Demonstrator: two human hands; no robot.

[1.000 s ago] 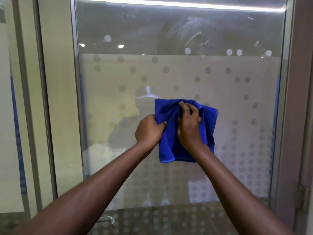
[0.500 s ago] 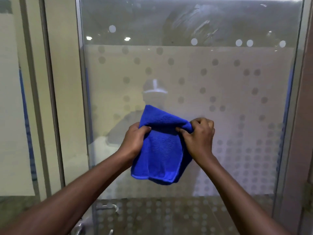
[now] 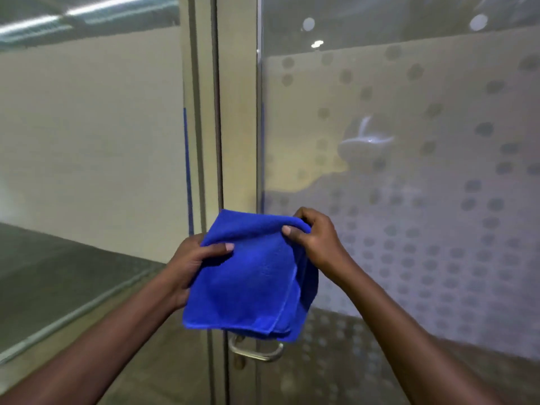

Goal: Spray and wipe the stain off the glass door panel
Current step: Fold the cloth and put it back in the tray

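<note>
A folded blue cloth (image 3: 248, 282) hangs between both my hands, off the glass and in front of the door frame. My left hand (image 3: 194, 261) pinches its left edge with the thumb on top. My right hand (image 3: 314, 238) grips the top right corner. The glass door panel (image 3: 409, 171), frosted with a pattern of grey dots, fills the right half of the view. Only the lower edge of a smeared patch shows at the top right corner. No spray bottle is in view.
A metal door frame (image 3: 236, 112) runs upright through the middle. A metal door handle (image 3: 257, 353) sits just under the cloth. To the left is another glass panel (image 3: 87, 141) with a beige wall behind it.
The view has swung left and down. Both hands lifted the cloth off the glass, folded it and lowered it in front of the door frame, above the handle.
</note>
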